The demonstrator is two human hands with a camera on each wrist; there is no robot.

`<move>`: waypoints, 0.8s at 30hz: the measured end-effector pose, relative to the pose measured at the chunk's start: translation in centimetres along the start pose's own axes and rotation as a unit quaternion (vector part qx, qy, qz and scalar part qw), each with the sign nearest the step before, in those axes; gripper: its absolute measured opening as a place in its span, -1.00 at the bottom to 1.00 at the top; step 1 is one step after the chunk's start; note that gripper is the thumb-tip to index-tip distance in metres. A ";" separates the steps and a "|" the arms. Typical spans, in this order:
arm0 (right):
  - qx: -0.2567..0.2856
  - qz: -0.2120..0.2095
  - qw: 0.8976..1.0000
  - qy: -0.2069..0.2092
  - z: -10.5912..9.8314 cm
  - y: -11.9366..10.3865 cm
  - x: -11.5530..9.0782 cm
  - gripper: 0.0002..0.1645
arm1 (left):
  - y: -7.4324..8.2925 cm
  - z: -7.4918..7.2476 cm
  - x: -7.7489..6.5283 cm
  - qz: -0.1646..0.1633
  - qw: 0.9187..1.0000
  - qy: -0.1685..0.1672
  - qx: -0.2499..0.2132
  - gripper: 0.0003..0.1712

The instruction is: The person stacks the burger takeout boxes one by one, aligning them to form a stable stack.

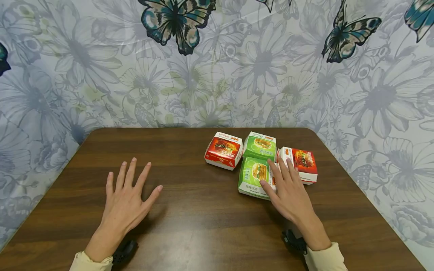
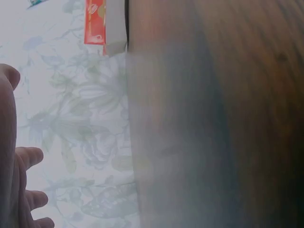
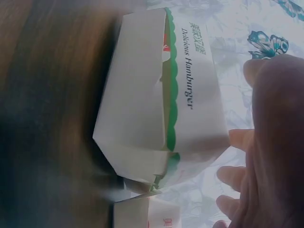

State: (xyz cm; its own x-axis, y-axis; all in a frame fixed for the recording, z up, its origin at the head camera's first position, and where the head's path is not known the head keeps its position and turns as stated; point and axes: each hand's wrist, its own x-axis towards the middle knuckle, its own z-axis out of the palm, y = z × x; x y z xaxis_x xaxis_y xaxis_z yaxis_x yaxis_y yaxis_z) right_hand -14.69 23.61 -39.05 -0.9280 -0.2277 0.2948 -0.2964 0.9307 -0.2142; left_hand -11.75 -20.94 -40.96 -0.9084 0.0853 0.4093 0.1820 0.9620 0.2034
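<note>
My left hand (image 1: 125, 205), fingers spread, hovers palm down over the left part of the table, holding nothing. On the right, my right hand (image 1: 292, 194) has its fingers extended over the edge of the nearer green hamburger box (image 1: 252, 175); in the right wrist view the fingertips are right by that box's (image 3: 199, 90) upper edge. Behind it stands another green hamburger box (image 1: 260, 146). One red hamburger box (image 1: 223, 149) sits to their left, turned at an angle. The other red box (image 1: 306, 165) is at the right, partly hidden by my right fingers.
The brown wooden table (image 1: 190, 226) ends at a rounded far edge close to a wall covering (image 1: 190, 86) with flowers and butterflies. Dark wrist devices show under both wrists, next to pale sleeves (image 1: 326, 258).
</note>
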 end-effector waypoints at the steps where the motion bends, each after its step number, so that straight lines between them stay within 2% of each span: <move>1: 0.003 -0.001 1.000 0.003 0.0 0.0 0.0 -0.09 | 0.0 0.0 0.0 0.000 1.000 0.001 -0.002 -0.04; 5: 0.012 -0.006 1.000 0.015 0.3 0.1 0.2 -0.09 | 0.0 0.0 0.0 0.001 1.000 0.004 -0.008 -0.05; 13: 0.044 0.010 0.999 0.006 0.6 0.1 0.3 -0.04 | -0.1 0.0 0.0 0.006 0.999 0.020 -0.032 -0.06; 20: 0.068 0.000 0.997 0.024 1.1 0.4 0.4 -0.03 | -0.2 -0.1 0.0 -0.002 0.997 0.016 -0.081 -0.10; 24: 0.087 -0.001 0.996 0.024 1.3 0.6 0.5 -0.01 | -0.1 0.0 0.0 -0.006 0.993 0.026 -0.112 -0.13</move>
State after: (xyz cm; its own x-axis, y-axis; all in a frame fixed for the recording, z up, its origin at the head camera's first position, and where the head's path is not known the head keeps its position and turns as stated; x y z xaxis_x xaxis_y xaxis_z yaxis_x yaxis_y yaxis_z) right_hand -15.62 23.72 -40.26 -0.9169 -0.2120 0.3380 -0.3368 0.8656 -0.3705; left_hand -11.74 -21.04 -40.97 -0.8913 0.0547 0.4502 0.2559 0.8802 0.3997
